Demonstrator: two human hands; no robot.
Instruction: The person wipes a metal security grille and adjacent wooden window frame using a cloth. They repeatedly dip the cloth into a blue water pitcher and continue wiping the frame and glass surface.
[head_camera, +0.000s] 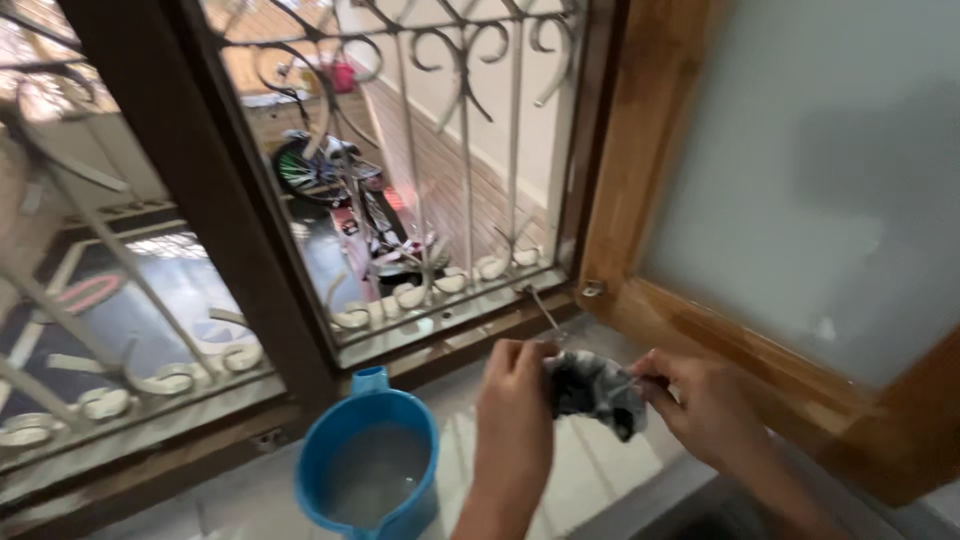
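Low in the centre of the frame, your left hand (513, 400) and right hand (700, 405) each close around an end of a wet grey cloth (595, 390), bunched between them above the pale window ledge (590, 470). At lower left, a blue jug (368, 465) of cloudy water stands on the ledge, just beside your left wrist. To wring well, I judge you should keep both grips firm, twist in opposite directions, and shift the cloth over the jug so drips fall inside. Beyond, a white scrolled window grille (440, 150) fills the upper centre; a wooden-framed frosted shutter (800, 200) stands open at right.
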